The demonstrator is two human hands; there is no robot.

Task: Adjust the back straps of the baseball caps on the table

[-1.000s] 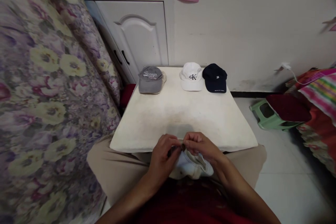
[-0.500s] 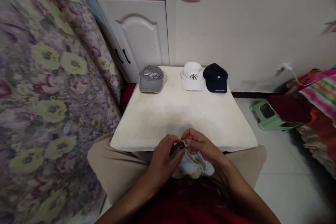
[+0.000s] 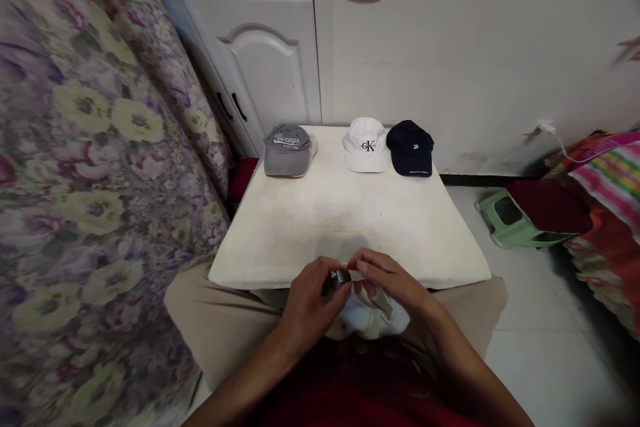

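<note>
A pale cap (image 3: 370, 320) rests at my lap, with its back opening partly in sight. My left hand (image 3: 311, 297) is closed, pinching a small shiny metal buckle (image 3: 343, 276) at the cap's back. From the buckle a light strap (image 3: 357, 275) runs to the right, and the fingers of my right hand (image 3: 385, 273) are closed on it. Beyond my hands, a grey cap (image 3: 287, 153) with lettering lies at the far left of the table. A white cap (image 3: 366, 150) and a navy cap (image 3: 411, 150) sit side by side at the far right.
The cream-covered table (image 3: 345, 207) stands against a wall and a white cabinet (image 3: 265, 60). Left of it hangs a floral curtain (image 3: 100, 200). On the right floor is a green stool (image 3: 520, 220) with a dark red top, near a bed's colourful cover (image 3: 610, 180).
My right-hand fingers have shifted slightly right, and more of the strap shows between my hands. The buckle has turned a little in my left hand. The caps on the table have stayed put.
</note>
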